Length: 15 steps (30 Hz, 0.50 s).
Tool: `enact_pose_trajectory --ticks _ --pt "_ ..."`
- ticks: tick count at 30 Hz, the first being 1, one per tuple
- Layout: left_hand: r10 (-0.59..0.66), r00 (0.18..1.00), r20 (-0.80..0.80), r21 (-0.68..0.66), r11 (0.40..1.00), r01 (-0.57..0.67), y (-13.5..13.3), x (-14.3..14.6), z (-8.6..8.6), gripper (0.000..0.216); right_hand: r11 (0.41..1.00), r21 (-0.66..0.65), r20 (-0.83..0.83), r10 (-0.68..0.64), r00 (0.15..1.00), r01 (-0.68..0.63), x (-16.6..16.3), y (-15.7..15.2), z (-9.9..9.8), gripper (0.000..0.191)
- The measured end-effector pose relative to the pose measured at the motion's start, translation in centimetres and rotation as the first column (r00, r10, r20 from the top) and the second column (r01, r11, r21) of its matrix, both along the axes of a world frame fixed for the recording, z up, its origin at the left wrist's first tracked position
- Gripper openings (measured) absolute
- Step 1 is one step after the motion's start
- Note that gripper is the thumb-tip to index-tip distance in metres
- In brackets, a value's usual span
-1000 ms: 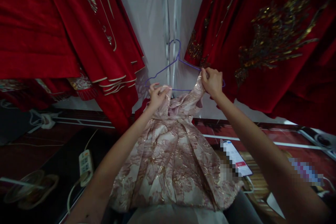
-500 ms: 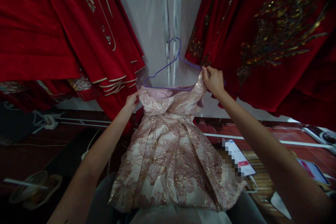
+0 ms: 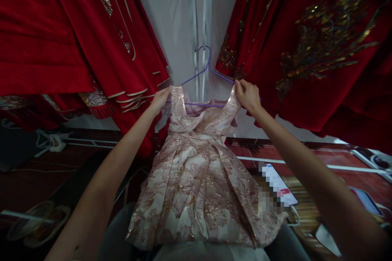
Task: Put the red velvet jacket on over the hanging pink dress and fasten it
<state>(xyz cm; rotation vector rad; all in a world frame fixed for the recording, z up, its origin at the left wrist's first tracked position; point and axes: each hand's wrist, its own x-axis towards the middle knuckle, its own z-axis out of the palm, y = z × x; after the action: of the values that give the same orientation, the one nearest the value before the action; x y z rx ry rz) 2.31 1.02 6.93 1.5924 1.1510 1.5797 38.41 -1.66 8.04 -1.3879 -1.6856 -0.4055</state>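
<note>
Dress (image 3: 196,179) is spread at the purple hanger (image 3: 208,64), its long axis running from hanger to thighs (image 3: 118,232), neckline pointed away, hem toward the person. 1 shoulder strap (image 3: 178,100) is pinched in the closed left hand (image 3: 161,100) near the hanger's left end, the other strap (image 3: 233,98) in the closed right hand (image 3: 249,97) near its right.

Dim; sequins (image 3: 315,49) glinting right of right hand (image 3: 248,97); phone screen (image 3: 278,183) bright, partly pixelated, below; shadow below left hand (image 3: 161,100).
</note>
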Motion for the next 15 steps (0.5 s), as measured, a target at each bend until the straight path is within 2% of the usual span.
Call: enact_pose_trajectory --ticks 1,3,5,7,9,11,13,15 --pt "0.032 0.99 -0.134 0.09 0.996 -0.02 0.2 0.1 0.9 0.032 1.0 -0.002 -0.013 0.008 1.0 -0.008 -0.1 -0.1 -0.1 0.047" --pt "0.191 0.931 -0.313 0.241 0.964 -0.116 0.5 0.1 2.3 0.024 1.0 -0.002 -0.038 0.025 0.999 -0.025 -0.3 -0.2 -0.2 0.046" --pt "0.37 0.855 -0.364 0.323 0.911 -0.257 0.6 -0.4 2.8 0.024 0.999 -0.011 -0.064 0.042 0.997 -0.043 -0.6 -0.4 -0.3 0.046" --pt "0.457 0.822 -0.339 0.317 0.878 -0.358 0.4 -1.0 2.1 0.033 0.998 -0.025 -0.09 0.056 0.994 -0.058 -0.7 -0.4 -0.5 0.045" --pt "0.456 0.86 -0.229 0.212 0.886 -0.413 0.3 -1.8 0.3 0.041 0.997 -0.036 -0.114 0.068 0.991 -0.073 -0.9 -0.4 -0.6 0.044" --pt "0.408 0.913 -0.033 0.013 0.913 -0.407 0.1 -2.6 -2.1 0.038 0.995 -0.046 -0.135 0.076 0.988 -0.083 -1.1 -0.3 -0.8 0.044" --pt "0.308 0.946 0.103 -0.227 0.933 -0.279 0.0 -3.2 -4.8 0.036 0.994 -0.057 -0.151 0.08 0.985 -0.089 -1.1 -0.2 -0.8 0.044" --pt "0.204 0.979 0.026 -0.377 0.909 -0.179 -0.1 -3.6 -7.3 0.033 0.994 -0.066 -0.159 0.08 0.984 -0.092 -1.1 -0.1 -0.8 0.044"
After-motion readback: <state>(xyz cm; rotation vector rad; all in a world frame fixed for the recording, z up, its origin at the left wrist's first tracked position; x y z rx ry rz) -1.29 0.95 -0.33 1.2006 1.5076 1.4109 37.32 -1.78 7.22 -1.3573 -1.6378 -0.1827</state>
